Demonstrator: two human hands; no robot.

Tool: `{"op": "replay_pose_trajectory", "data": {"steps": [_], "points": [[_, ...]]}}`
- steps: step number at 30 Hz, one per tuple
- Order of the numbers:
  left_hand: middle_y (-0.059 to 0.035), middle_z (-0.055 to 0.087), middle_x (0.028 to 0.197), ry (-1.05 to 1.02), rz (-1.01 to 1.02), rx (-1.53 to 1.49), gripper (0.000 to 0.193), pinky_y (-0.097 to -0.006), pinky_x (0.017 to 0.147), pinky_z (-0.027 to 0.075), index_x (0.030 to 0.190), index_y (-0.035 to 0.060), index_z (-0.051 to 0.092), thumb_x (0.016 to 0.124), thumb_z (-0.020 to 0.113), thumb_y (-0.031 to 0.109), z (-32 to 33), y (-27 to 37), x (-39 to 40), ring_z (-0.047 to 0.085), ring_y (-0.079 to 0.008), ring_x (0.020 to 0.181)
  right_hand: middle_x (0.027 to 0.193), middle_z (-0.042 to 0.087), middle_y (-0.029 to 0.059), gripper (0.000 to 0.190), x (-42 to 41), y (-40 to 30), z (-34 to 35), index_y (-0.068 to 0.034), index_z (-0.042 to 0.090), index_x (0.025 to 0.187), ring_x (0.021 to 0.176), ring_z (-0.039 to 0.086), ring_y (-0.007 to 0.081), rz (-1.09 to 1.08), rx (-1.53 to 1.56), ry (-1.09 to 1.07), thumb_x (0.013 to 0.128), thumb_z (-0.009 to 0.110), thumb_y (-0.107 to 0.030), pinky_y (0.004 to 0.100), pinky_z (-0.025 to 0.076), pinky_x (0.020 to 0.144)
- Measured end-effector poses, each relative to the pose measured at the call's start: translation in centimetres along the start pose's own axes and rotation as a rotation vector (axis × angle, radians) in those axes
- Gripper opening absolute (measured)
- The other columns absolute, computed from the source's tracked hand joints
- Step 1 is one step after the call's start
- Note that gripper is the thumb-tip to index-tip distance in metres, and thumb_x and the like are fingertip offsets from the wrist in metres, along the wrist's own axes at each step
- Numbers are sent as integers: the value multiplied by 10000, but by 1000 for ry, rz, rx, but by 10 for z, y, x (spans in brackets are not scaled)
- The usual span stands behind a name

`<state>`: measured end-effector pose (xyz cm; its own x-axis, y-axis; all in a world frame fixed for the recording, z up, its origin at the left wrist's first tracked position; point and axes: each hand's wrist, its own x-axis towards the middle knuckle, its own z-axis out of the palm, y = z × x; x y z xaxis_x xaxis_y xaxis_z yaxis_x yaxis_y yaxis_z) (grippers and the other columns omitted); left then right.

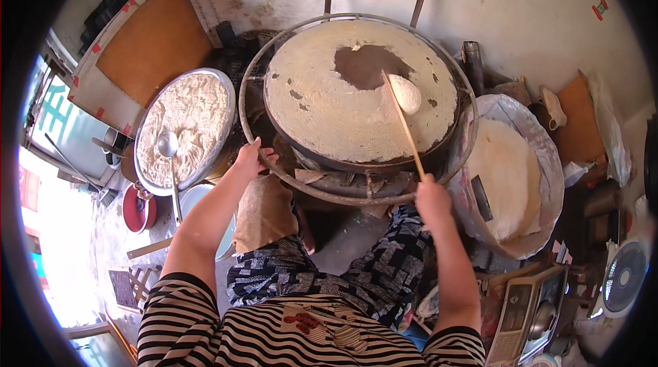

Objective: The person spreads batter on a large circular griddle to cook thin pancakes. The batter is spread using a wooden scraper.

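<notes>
My right hand [433,202] grips a wooden stick [408,133]. The stick's far end reaches over a large round griddle [367,66], next to a pale lump of dough [406,94]. Whether the two are joined, I cannot tell. A thin layer of pale batter [318,120] covers most of the griddle, apart from a dark bare patch near the back and a few small holes. My left hand [253,158] holds the metal ring [303,185] that surrounds the griddle, at its front left, with its fingers curling over the bar.
Left of the griddle stands a metal basin of wet dough [193,105] with a ladle [168,145] in it. At the right, a plastic-lined basket [552,182] holds stacked flat sheets [506,177] and a dark scraper [481,197]. Two metal bars rise behind the ring. A fan [624,277] stands far right.
</notes>
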<state>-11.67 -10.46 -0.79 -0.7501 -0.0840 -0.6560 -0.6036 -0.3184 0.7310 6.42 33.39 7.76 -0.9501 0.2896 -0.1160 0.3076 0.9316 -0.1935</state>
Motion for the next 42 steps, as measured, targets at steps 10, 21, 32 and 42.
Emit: {"op": "replay_pose_trajectory", "data": {"steps": [10, 21, 32, 42], "points": [[-142, 638, 1047, -162, -89, -60, 457, -462, 858, 534, 1163, 71, 480, 952, 575, 465, 31, -68, -85, 648, -297, 964, 769, 676, 224, 178, -12, 48, -10, -26, 486, 1021, 718, 684, 403, -12, -239, -35, 942, 449, -182, 511, 538, 627], [-136, 649, 906, -100, -90, 144, 303, -458, 708, 582, 1112, 66, 470, 1000, 478, 348, 17, -38, -48, 672, -296, 804, 791, 679, 229, 162, -15, 42, -13, -24, 490, 985, 756, 686, 401, 45, -212, -40, 968, 446, -179, 511, 538, 685], [-164, 636, 1053, -80, -10, -151, 495, -434, 793, 564, 1183, 59, 446, 939, 604, 460, 7, -31, -44, 664, -300, 885, 684, 644, 237, 178, -33, 1, -8, -28, 478, 1018, 666, 653, 439, -157, -178, -49, 968, 444, -195, 533, 522, 626], [-150, 677, 943, -58, -92, 11, 266, -477, 717, 556, 1104, 58, 500, 1005, 479, 304, 44, -71, -79, 683, -326, 822, 796, 676, 254, 206, -18, -22, -15, -11, 507, 988, 751, 671, 442, -283, -165, -91, 956, 440, -203, 539, 528, 684]]}}
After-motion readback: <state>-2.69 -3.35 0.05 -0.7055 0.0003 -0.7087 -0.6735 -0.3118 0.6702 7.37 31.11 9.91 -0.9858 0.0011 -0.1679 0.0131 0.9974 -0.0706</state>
